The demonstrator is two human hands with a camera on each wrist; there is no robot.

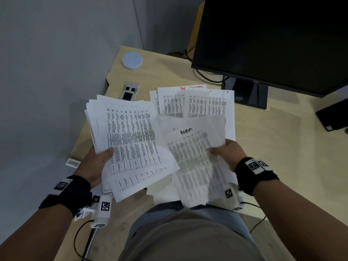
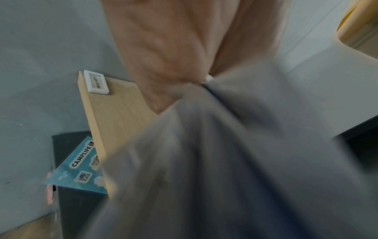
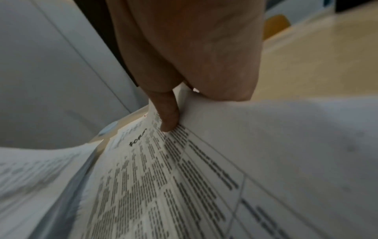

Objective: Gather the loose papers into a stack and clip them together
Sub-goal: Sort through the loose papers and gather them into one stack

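My left hand (image 1: 99, 162) grips a fanned bundle of printed sheets (image 1: 130, 140) above the desk's left edge, thumb on top. My right hand (image 1: 227, 151) pinches a second bunch of sheets (image 1: 194, 166), its top page blurred and marked "torn". In the right wrist view my thumb (image 3: 166, 113) presses on that marked page (image 3: 155, 177). More printed sheets (image 1: 205, 103) lie flat on the desk behind both bundles. The left wrist view shows my left hand (image 2: 163, 53) over blurred grey paper (image 2: 214, 161). No clip shows in any view.
The light wooden desk (image 1: 273, 147) carries a black monitor (image 1: 273, 40) at the back right, a round white disc (image 1: 132, 60) at the back left and a metal socket panel (image 1: 130, 90). A small white label holder (image 1: 72, 162) sits on the desk's left edge.
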